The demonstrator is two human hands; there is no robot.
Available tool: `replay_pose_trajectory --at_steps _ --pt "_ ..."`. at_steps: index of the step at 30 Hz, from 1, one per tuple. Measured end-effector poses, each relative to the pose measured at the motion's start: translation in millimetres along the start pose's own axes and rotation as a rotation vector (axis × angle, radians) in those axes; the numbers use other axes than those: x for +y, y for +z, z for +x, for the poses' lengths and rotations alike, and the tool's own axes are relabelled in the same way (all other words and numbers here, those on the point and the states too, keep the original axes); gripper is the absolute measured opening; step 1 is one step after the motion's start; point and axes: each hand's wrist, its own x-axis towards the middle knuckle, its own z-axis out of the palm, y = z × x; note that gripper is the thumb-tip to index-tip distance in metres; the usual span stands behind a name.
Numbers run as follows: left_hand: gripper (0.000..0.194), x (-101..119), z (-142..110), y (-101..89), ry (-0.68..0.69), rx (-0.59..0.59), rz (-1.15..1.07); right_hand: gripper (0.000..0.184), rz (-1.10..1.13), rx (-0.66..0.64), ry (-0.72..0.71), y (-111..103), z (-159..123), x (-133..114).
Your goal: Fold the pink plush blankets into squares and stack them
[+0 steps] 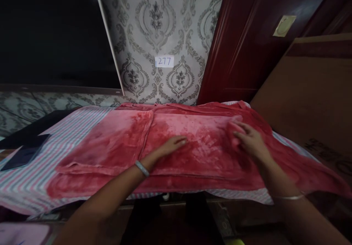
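A plush red blanket (pixel 165 153) lies spread in folded layers, with paler and darker patches in its pile and seams running across it. Over its middle is my left hand (pixel 173 144), its fingers stretched to the right with nothing in them; whether they touch the pile I cannot tell. To the right, my right hand (pixel 250 138) is closed on a raised fold of the blanket, thumb and fingers pinching the cloth. Further layers of the same blanket extend beyond that hand and hang toward the lower right.
Under the blanket is a striped cloth (pixel 30 175). A dark phone-like slab (pixel 26 153) lies at the left, below a large black screen (pixel 55 36). At the right stands a cardboard box (pixel 310 91) beside a dark red door (pixel 247 29). A paper label (pixel 164 61) reads 277.
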Motion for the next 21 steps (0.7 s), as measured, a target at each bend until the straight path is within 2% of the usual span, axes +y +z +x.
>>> replay_pose_trajectory --at_steps 2,4,7,9,13,17,19,21 --pt "0.045 -0.7 9.4 -13.2 -0.122 0.141 -0.324 0.053 0.243 -0.073 -0.148 39.9 -10.2 -39.8" --pt "0.039 -2.4 16.3 -25.3 -0.236 0.208 -0.568 0.047 0.324 -0.128 -0.330 80.6 -30.0 -69.1" --pt "0.027 -6.0 21.4 -37.2 -0.355 0.209 -0.754 0.052 0.310 -0.266 -0.445 129.8 -68.1 -86.2" --pt "0.023 -8.4 23.0 -40.2 -0.388 0.203 -0.780 0.056 0.284 -0.328 -0.482 147.5 -91.6 -85.0" --pt "0.016 -11.6 27.8 -37.1 -0.381 0.248 -0.747 0.065 0.246 -0.249 -0.484 150.4 -120.7 -77.8" --pt "0.062 -11.1 43.3 -26.7 -0.363 0.327 -0.675 0.072 0.158 -0.179 -0.437 142.3 -132.0 -77.2" --pt "0.078 -8.5 55.8 -20.6 -0.345 0.368 -0.627 0.064 0.103 -0.165 -0.428 141.5 -135.3 -77.6" --pt "0.084 -4.8 70.3 -14.7 -0.309 0.407 -0.576 0.050 0.056 -0.147 -0.447 142.4 -137.9 -77.6"
